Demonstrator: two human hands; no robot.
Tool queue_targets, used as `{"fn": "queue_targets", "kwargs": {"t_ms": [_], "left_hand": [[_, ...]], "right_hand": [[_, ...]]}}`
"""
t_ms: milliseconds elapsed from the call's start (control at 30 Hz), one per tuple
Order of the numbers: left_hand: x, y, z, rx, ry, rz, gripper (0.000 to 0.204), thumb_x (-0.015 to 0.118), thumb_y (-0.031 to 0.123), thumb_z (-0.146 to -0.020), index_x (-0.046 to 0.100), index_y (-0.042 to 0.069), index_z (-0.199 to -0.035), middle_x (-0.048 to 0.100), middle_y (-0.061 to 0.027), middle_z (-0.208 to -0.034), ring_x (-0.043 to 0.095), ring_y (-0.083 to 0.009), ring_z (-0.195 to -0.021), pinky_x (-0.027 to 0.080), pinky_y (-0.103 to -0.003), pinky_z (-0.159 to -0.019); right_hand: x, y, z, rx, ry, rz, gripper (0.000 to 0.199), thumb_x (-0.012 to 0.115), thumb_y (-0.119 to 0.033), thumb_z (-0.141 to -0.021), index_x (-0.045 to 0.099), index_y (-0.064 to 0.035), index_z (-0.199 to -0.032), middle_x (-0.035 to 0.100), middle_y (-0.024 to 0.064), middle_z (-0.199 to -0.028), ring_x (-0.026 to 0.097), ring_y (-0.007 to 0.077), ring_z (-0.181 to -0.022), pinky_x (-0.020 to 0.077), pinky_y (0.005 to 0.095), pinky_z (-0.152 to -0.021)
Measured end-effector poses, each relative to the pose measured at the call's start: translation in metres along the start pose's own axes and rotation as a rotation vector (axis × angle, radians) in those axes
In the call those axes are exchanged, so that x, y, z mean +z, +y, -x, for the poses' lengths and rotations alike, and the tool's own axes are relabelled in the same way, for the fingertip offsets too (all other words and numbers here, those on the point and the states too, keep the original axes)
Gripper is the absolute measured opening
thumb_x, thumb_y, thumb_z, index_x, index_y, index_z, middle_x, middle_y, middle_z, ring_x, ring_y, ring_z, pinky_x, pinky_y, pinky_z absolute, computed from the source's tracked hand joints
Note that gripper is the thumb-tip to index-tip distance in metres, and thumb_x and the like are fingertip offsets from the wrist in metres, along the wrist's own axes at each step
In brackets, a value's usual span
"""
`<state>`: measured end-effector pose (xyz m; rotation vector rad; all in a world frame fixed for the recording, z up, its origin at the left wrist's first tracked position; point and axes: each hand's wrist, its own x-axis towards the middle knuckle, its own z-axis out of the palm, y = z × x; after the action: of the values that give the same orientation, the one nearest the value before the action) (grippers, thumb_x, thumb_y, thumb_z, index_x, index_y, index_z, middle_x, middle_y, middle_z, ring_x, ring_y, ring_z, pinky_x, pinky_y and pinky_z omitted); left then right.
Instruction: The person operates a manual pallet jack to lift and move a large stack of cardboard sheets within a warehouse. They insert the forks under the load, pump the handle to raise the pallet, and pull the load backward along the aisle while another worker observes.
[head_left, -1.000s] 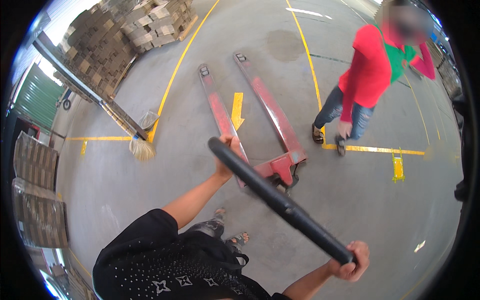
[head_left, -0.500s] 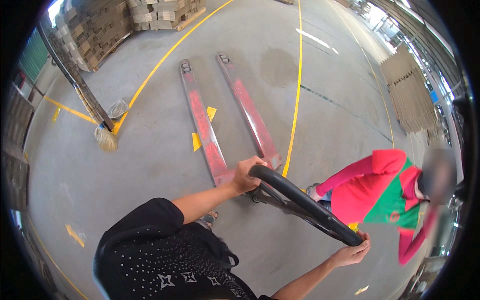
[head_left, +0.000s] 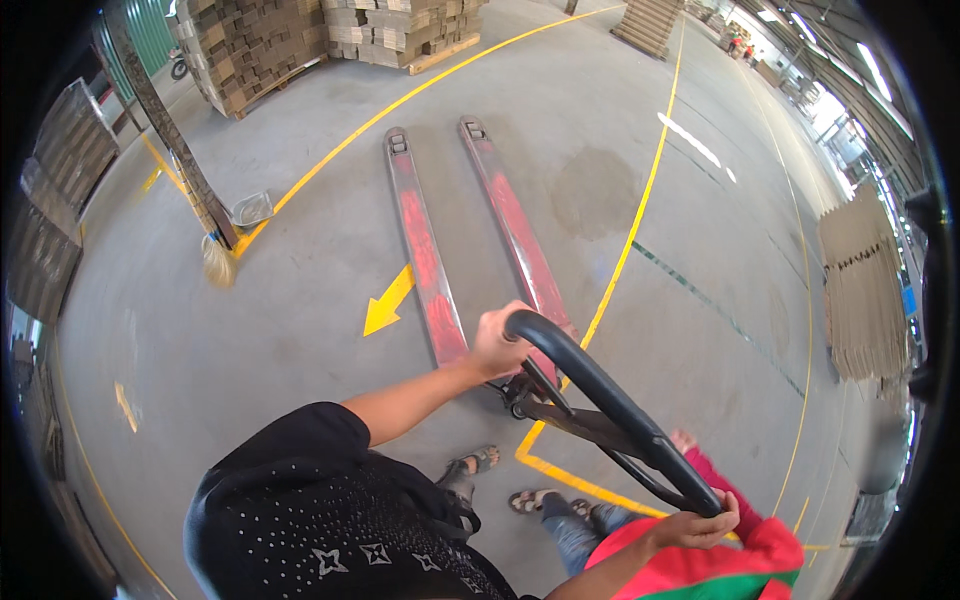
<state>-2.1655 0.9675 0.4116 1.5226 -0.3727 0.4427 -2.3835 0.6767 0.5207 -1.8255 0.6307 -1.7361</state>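
Note:
A red pallet jack stands on the floor, its two worn forks [head_left: 428, 262] pointing away from me. My left hand [head_left: 500, 342] is wrapped round the far left end of its black loop handle [head_left: 592, 378]. At the near right end of the loop, my right hand [head_left: 700, 522] curls its fingers round the bar. Nothing rests on the forks. A co-worker in a red and green shirt [head_left: 700, 572] is bent low beside the handle at my right, partly behind my right forearm. One co-worker hand [head_left: 683, 440] shows just past the handle bar.
Stacked flat cardboard on pallets [head_left: 400, 35] stands at the far left. A post [head_left: 175, 150] with a broom [head_left: 217, 262] and dustpan [head_left: 252, 208] is at left. More cardboard [head_left: 862, 290] leans at right. Yellow floor lines and an arrow [head_left: 388, 303] mark the ground.
The pallet jack has shifted right relative to the floor arrow, which its left fork crossed before. The co-worker has come from upright at the right to bent low by the handle. Both my hands keep their grip.

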Motion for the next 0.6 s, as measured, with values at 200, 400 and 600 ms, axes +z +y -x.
{"fn": "queue_targets", "kwargs": {"t_ms": [200, 400, 600], "left_hand": [[0.104, -0.056, -0.086, -0.084, 0.175, -0.087, 0.003, 0.063, 0.004, -0.090, 0.063, 0.002, -0.087, 0.061, -0.0064, -0.066, 0.060, -0.0102, -0.060, 0.047, -0.032, -0.055], [0.191, -0.135, -0.198, -0.191, 0.234, -0.265, 0.008, 0.059, 0.008, -0.086, 0.062, 0.001, -0.089, 0.058, -0.0142, -0.061, 0.061, -0.0293, -0.054, 0.048, -0.040, -0.057], [0.284, -0.199, -0.297, -0.191, 0.241, -0.167, 0.012, 0.063, 0.004, -0.085, 0.061, 0.004, -0.097, 0.058, -0.0142, -0.065, 0.061, -0.0241, -0.055, 0.048, -0.038, -0.056]], "right_hand": [[0.127, 0.081, -0.071, -0.034, -0.021, -0.015, 0.045, 0.036, -0.025, -0.110, 0.060, 0.0026, -0.083, 0.061, 0.0107, -0.081, 0.059, 0.0228, -0.071, 0.0511, 0.0345, -0.067], [0.266, 0.155, -0.142, -0.076, -0.077, -0.071, 0.043, 0.038, -0.023, -0.110, 0.064, 0.0036, -0.090, 0.063, 0.0110, -0.084, 0.060, 0.0221, -0.075, 0.0503, 0.0328, -0.067], [0.409, 0.244, -0.211, -0.074, -0.061, -0.095, 0.046, 0.038, -0.027, -0.109, 0.066, 0.0040, -0.090, 0.064, 0.0113, -0.087, 0.060, 0.0237, -0.079, 0.0497, 0.0354, -0.071]]}}
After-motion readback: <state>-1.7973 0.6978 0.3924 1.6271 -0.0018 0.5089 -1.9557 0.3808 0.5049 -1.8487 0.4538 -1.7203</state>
